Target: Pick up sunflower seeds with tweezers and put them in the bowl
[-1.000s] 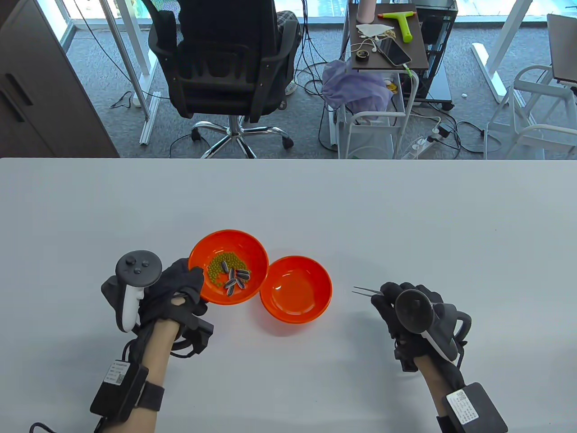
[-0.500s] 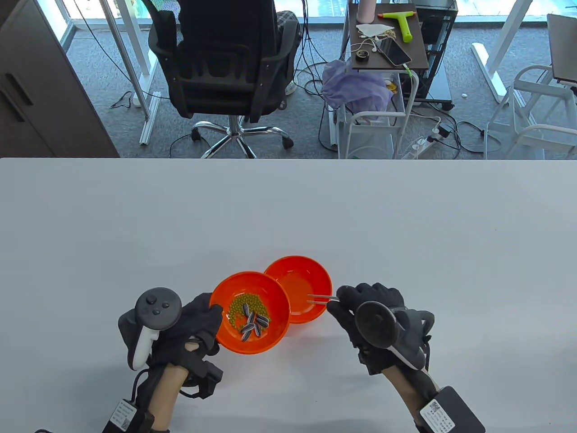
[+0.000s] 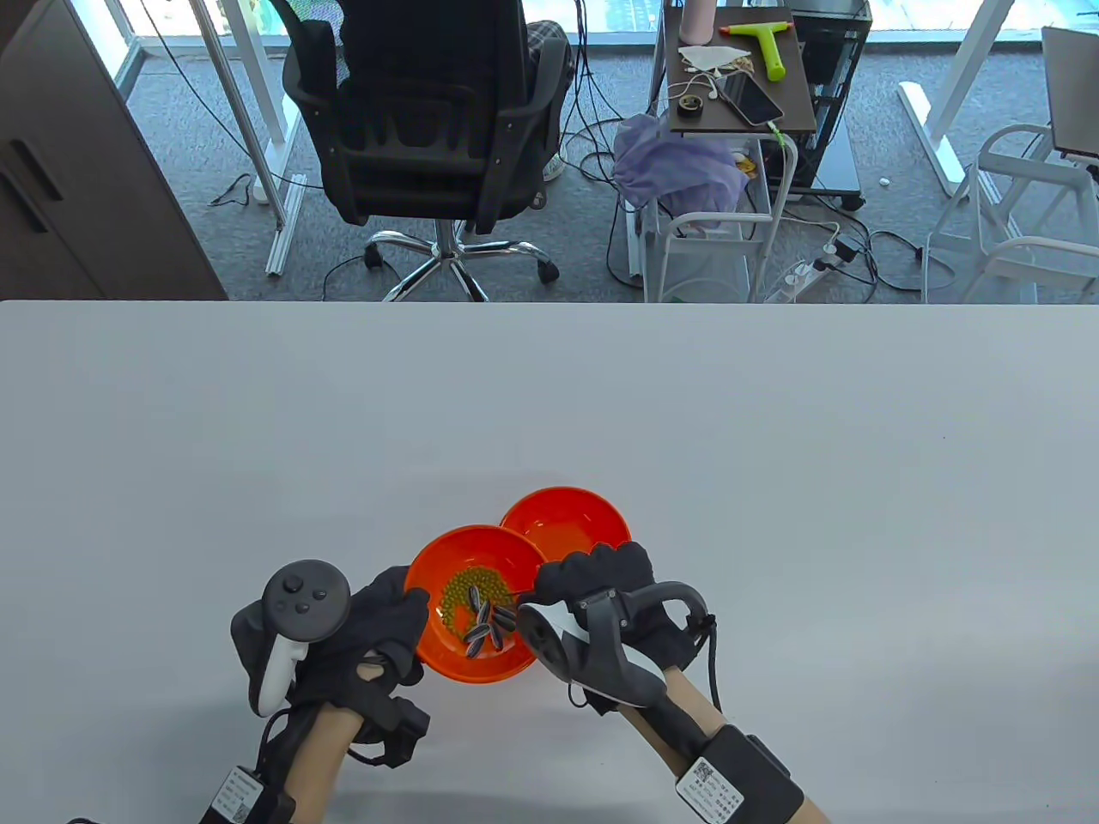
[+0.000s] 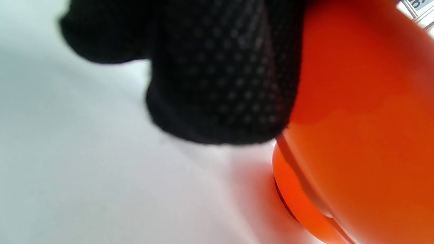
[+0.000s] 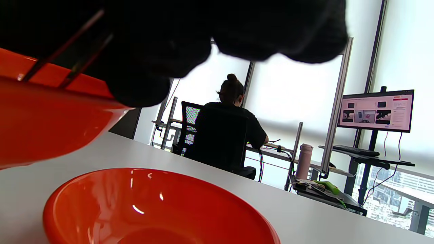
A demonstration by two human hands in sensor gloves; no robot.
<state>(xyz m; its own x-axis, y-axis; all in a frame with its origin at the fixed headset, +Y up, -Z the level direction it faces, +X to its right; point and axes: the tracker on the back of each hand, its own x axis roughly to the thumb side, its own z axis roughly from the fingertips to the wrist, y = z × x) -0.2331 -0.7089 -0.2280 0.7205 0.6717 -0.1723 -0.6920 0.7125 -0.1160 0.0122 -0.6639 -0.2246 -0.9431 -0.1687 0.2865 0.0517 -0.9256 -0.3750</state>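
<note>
An orange bowl [image 3: 446, 657] holds striped sunflower seeds [image 3: 489, 627] and green beans [image 3: 464, 592]. My left hand [image 3: 403, 614] grips its left rim; in the left wrist view my gloved fingers [image 4: 220, 74] press on its outer wall [image 4: 366, 135]. My right hand [image 3: 549, 592] holds thin metal tweezers [image 5: 64, 47] at the bowl's right rim, their tips pointing down into it. Whether the tips hold a seed is hidden. An empty orange bowl [image 3: 567, 519] stands just behind; the seed bowl's far rim overlaps it. The empty bowl also shows in the right wrist view [image 5: 152, 210].
The white table [image 3: 773, 429] stretches wide to the far side and both sides. Its far edge runs across the middle of the table view. Beyond it stand an office chair [image 3: 429, 129] and a small cart [image 3: 730, 103].
My left hand drew the seed bowl nearer and to the right, up against the empty bowl. My right hand moved left with the tweezers and turned over the seed bowl.
</note>
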